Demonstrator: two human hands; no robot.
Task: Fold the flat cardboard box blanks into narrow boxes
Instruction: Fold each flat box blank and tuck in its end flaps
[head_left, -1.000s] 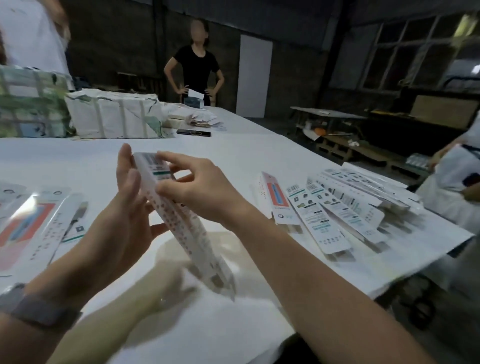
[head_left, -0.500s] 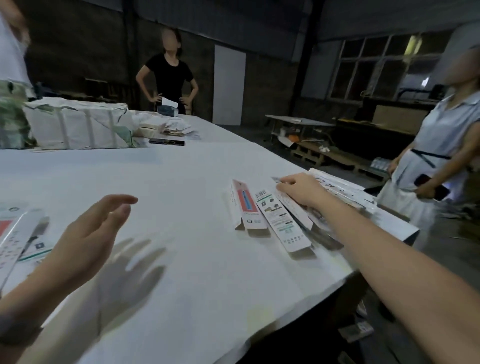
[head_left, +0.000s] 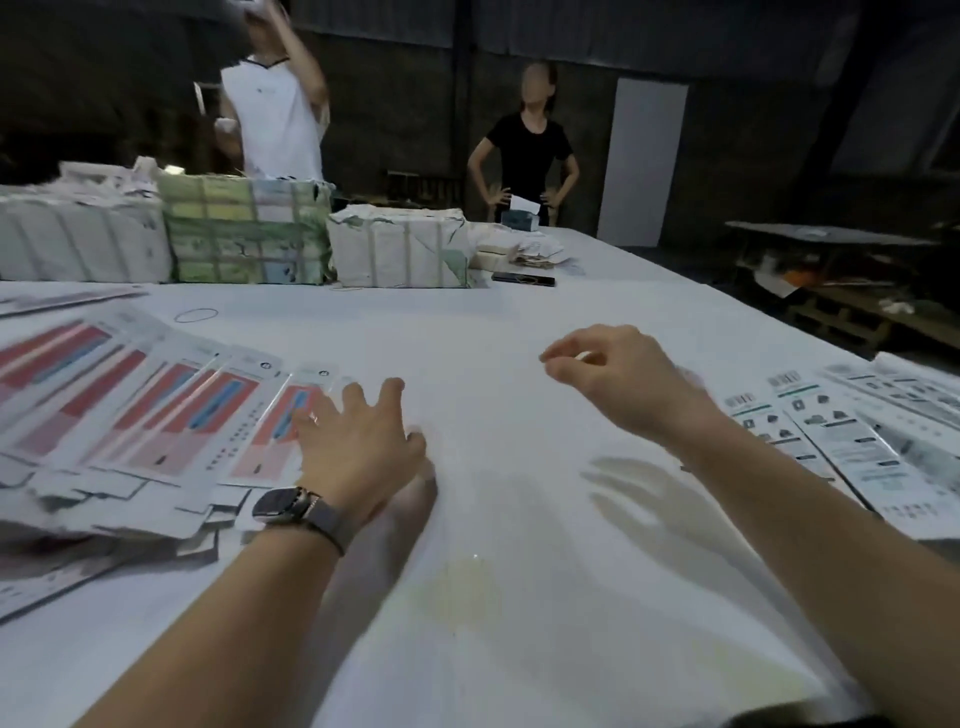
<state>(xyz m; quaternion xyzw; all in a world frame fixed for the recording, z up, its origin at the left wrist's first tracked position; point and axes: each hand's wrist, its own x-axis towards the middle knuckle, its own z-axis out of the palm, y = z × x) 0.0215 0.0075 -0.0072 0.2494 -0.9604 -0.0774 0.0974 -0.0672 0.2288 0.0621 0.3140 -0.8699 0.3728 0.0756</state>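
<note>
Flat box blanks (head_left: 156, 415), white with red and blue print, lie fanned in an overlapping pile on the left of the white table (head_left: 493, 519). My left hand (head_left: 358, 441), a watch on its wrist, reaches over the table with fingers spread, its fingertips at the nearest blank's right edge. My right hand (head_left: 618, 384) hovers above the table's middle, fingers loosely curled, holding nothing. Folded narrow boxes (head_left: 831, 441) lie in a row on the right, near the table's edge.
Wrapped bundles (head_left: 249, 234) stand along the table's far side, with a dark phone (head_left: 523, 279) and loose papers beside them. Two people stand behind the table. A rubber band (head_left: 196, 315) lies at the far left.
I set the folded box down with the others at the right and drew my right hand back. My view swung left, and my left hand reached out to the flat blanks.
</note>
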